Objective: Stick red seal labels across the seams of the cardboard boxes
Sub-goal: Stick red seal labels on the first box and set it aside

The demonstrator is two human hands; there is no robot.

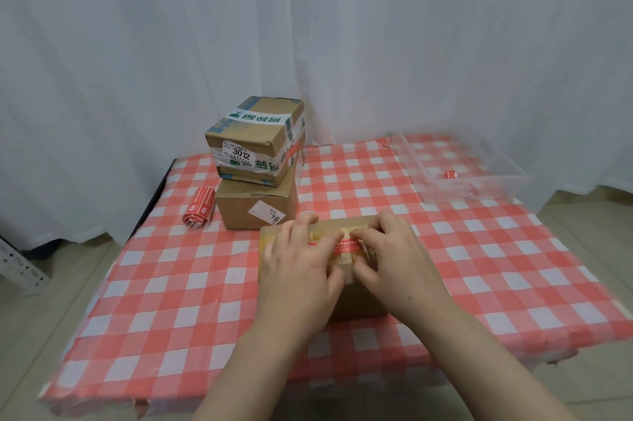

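Observation:
A brown cardboard box (pixel 359 297) lies in the middle of the checked table, mostly under my hands. A red seal label (pixel 346 245) runs across its taped top seam. My left hand (pixel 301 263) lies flat over the box's left half, fingertips pressing on the label's left end. My right hand (pixel 387 252) rests on the right half, its fingers pressing the label's right end down. Two more boxes stand stacked behind: a taped one (pixel 255 137) with a red label on its side, on a plain one (pixel 257 206).
A roll of red seal labels (pixel 199 204) lies at the table's left edge. A clear plastic tray (pixel 479 192) with a couple of red scraps sits at the back right. White curtains hang behind the table with its red-and-white cloth (pixel 171 283).

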